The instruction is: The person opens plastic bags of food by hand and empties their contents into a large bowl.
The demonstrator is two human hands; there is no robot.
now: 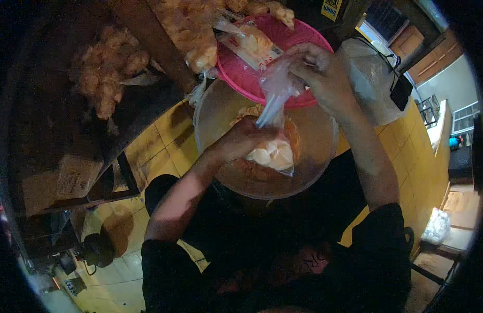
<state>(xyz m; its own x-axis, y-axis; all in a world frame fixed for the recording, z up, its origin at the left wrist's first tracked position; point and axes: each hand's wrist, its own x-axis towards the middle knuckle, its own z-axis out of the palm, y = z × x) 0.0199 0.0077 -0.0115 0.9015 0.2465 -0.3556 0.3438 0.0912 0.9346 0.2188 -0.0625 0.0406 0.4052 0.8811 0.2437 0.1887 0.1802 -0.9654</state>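
Between my hands is a clear plastic bag point(273, 156) with pale, round chip-like pieces in its lower end. My left hand point(242, 140) is closed round the bag's neck just above the pieces. My right hand point(315, 73) pinches the bag's upper part, which looks gathered or twisted. Below sits a large translucent tub point(210, 164) with more orange-tan pieces in it, partly hidden by my left hand and the bag. A pink plastic basket point(236, 78) rests at the tub's far side, holding a filled packet point(254, 43) and loose plastic.
Several filled bags point(186, 26) lie at the far left, with another bunch point(111, 68) on the dark table. A whitish translucent sack point(364, 78) stands right of the basket. Yellow tiles point(171, 138) cover the floor. A dark round object point(98, 249) is at lower left.
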